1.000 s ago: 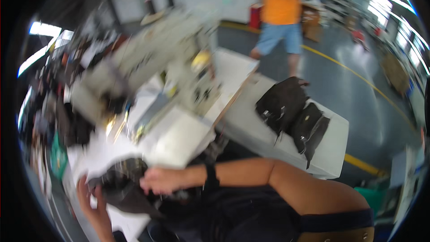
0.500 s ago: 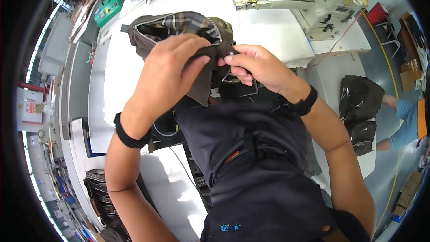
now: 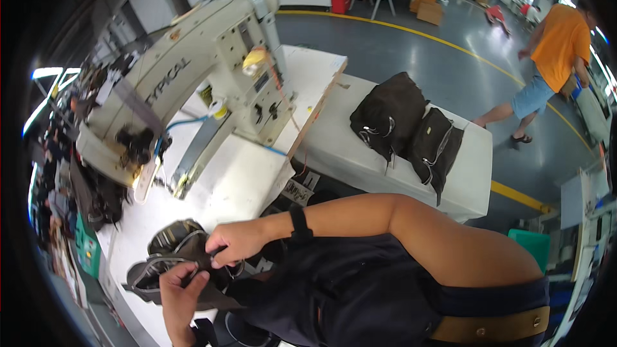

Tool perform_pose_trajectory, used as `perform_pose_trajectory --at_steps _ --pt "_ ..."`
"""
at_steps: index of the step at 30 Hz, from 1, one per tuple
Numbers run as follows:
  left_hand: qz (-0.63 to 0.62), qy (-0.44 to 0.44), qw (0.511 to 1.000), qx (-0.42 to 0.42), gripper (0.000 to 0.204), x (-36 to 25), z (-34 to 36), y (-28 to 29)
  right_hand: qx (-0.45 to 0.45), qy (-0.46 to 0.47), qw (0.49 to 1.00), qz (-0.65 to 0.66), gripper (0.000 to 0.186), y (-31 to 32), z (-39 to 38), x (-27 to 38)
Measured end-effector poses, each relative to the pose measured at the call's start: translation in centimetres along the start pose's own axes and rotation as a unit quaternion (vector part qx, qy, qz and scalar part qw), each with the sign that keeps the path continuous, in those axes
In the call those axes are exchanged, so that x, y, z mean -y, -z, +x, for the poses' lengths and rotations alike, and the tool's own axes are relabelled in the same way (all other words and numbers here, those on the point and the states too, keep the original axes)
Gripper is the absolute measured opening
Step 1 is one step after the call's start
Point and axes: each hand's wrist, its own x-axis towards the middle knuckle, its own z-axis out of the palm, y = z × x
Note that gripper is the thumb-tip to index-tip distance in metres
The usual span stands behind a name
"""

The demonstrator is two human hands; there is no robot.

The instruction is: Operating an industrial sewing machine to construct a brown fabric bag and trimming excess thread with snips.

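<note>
So the dark bag (image 3: 160, 263) is near left, at the near edge of the white worktable (image 3: 225, 183), with both hands on it. Left hand (image 3: 180, 295) has thumb and fingers pinched together on the bag's edge by the opening. Right hand (image 3: 239, 242) is curled in close to it, fingertips closed on the fabric from the right side. Can't make out exactly what's between those fingertips, too small.

Progress-wise, I'd call it mid-handling: the bag has its shape and a zip edging, but the mouth is gaping, so closing it isn't done. Can't tell if any stitching is left. The sewing machine (image 3: 205, 45) is farther off, bag well clear of its needle end. Over on the right, one larger bag (image 3: 392, 112) and one smaller bag (image 3: 437, 151) lie on the white bench (image 3: 475, 167), no hands on them; no idea if they're finished.
</note>
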Motion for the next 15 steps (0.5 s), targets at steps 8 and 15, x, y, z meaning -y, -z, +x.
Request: perform_pose_trajectory --at_steps 8,15 --pt "0.131 0.004 0.985 0.109 0.018 -3.1 0.3 1.2 0.054 0.026 0.997 -0.048 0.026 0.6 0.6 -0.1" --pt "0.226 -0.155 0.962 0.000 0.020 -3.3 1.0 -0.4 -0.018 -0.045 0.999 -0.015 0.030 1.0 3.4 -0.3"
